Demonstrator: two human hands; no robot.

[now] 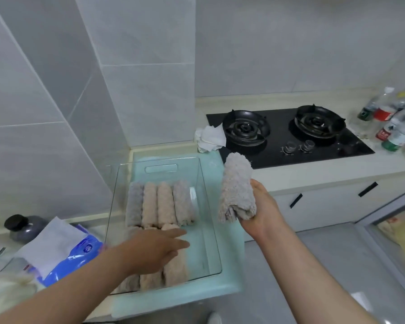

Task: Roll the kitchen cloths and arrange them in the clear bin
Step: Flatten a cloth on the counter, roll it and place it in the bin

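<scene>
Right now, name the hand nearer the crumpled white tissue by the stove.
Right. Right hand: just in front of the crumpled white tissue. Left hand: farther, over the clear plastic bin.

A pale cream bench (pixel 313 174) runs along the tiled wall and turns the corner. A black glass gas hob (pixel 281 134) with two burners and two knobs is set into it. A crumpled white paper towel (pixel 211 136) lies at the hob's left edge, partly on the glass. Several plastic bottles (pixel 395 134) stand crowded at the far right. A pale teal mat (pixel 232 265) covers the near corner and overhangs the front edge; the clear bin (pixel 208 202) stands on it. To the left are a blue-and-white soft pack (pixel 63 251) and a dark jar (pixel 24 229) with a black lid.
</scene>
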